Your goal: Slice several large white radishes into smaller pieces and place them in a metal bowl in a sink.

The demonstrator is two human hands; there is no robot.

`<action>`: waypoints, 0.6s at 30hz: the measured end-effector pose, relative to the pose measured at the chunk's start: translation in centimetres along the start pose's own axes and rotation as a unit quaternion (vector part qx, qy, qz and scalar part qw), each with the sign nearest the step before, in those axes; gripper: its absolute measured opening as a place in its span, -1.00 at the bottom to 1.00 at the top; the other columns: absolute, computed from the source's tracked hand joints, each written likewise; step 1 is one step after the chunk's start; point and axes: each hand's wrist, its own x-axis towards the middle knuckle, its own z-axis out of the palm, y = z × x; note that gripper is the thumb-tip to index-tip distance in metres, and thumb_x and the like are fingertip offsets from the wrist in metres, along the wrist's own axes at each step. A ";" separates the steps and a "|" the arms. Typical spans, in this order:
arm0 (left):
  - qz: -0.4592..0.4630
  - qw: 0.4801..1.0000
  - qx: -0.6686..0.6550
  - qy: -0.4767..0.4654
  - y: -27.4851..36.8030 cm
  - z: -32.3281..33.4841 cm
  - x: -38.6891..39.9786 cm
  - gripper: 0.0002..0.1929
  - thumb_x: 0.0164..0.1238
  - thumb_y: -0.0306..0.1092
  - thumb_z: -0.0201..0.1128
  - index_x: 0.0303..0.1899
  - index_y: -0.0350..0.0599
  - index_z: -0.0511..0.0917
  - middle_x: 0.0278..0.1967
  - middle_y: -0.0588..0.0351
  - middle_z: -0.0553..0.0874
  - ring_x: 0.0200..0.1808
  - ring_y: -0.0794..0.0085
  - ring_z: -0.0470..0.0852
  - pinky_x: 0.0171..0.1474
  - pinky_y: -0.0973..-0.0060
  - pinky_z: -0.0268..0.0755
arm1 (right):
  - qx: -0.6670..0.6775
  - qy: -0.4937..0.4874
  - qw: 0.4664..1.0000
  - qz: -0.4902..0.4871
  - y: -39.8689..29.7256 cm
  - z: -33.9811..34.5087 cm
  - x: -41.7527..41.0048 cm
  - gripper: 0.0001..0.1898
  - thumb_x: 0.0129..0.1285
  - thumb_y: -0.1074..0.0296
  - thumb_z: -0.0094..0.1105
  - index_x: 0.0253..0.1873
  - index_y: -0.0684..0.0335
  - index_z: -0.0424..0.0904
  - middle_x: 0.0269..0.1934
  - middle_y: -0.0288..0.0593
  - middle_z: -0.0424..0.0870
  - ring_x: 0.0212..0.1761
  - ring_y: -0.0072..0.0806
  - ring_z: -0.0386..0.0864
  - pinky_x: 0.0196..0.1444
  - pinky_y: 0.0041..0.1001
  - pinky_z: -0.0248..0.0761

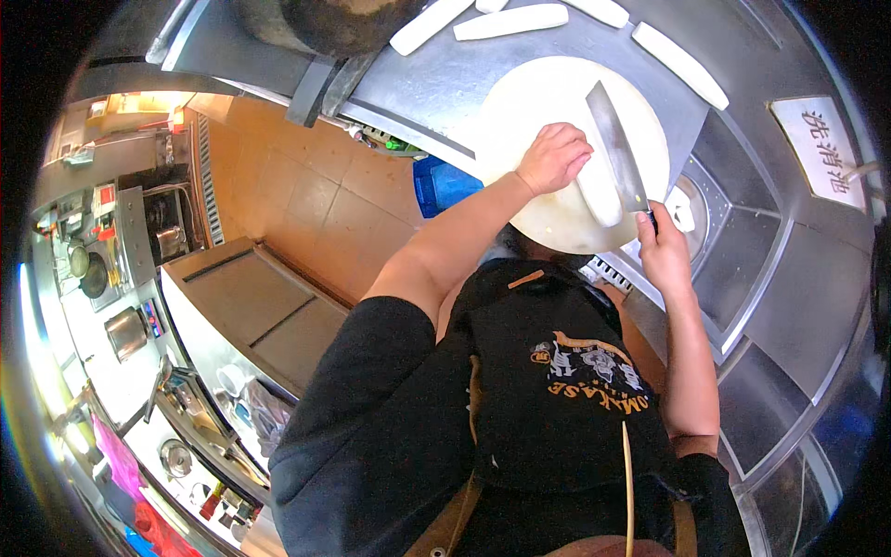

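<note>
My right hand [665, 247] grips the black handle of a cleaver [616, 150]. Its broad steel blade points away from me over a round, pale chopping board [529, 223]. Beside the blade lies a long, peeled white vegetable [600, 198], apparently a daikon radish. My left hand [557, 159] has its fingers curled on that vegetable's far end, partly hiding it. More peeled white vegetables, among them one at the back [511, 21] and one at the right [681, 66], rest on the steel counter [431, 90] beyond the board.
Right of the board is a steel sink [731, 244] with white pieces in its round basin. A sign [818, 150] with writing stands behind it. A dark pot [334, 24] stands at the back left. Below the counter edge a blue plastic container [442, 184] sits over the tiled floor.
</note>
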 end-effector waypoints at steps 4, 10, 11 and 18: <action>-0.016 0.999 -0.014 -0.036 -0.3 -0.1 0.0 -0.90 0.23 -0.40 0.35 -0.24 -0.05 0.62 -0.14 0.09 0.62 0.02 0.13 0.57 0.18 0.19 0.35 | -0.013 -0.024 1.000 -0.014 -2.7 -0.4 -0.9 -0.65 0.53 0.11 0.06 0.21 0.20 0.50 -0.20 0.23 0.72 -0.08 0.20 0.68 -0.05 -0.04 0.51; -0.007 1.000 -0.012 -0.020 -0.4 -0.3 0.1 -0.87 0.20 -0.38 0.37 -0.24 -0.03 0.61 -0.12 0.11 0.64 0.04 0.14 0.58 0.18 0.20 0.36 | -0.053 -0.041 0.996 -0.053 -3.2 -0.5 -0.7 -0.69 0.54 0.14 0.02 0.18 0.20 0.48 -0.19 0.25 0.71 -0.11 0.25 0.66 -0.07 0.04 0.50; -0.003 1.000 -0.013 -0.022 -0.4 -0.3 0.1 -0.87 0.20 -0.38 0.38 -0.24 -0.03 0.61 -0.12 0.11 0.64 0.04 0.13 0.58 0.18 0.20 0.36 | -0.065 -0.042 0.995 -0.063 -3.0 -0.4 -0.5 -0.70 0.55 0.14 0.01 0.17 0.21 0.46 -0.20 0.26 0.71 -0.13 0.25 0.66 -0.08 0.07 0.49; -0.019 0.999 -0.039 -0.026 -0.8 -0.1 0.2 -0.87 0.18 -0.38 0.40 -0.26 -0.01 0.62 -0.13 0.12 0.63 0.03 0.17 0.59 0.16 0.22 0.36 | -0.158 -0.107 0.981 -0.029 -4.4 -0.3 1.4 -0.68 0.56 0.12 -0.07 0.12 0.28 0.40 -0.30 0.32 0.69 -0.19 0.30 0.65 -0.11 0.14 0.46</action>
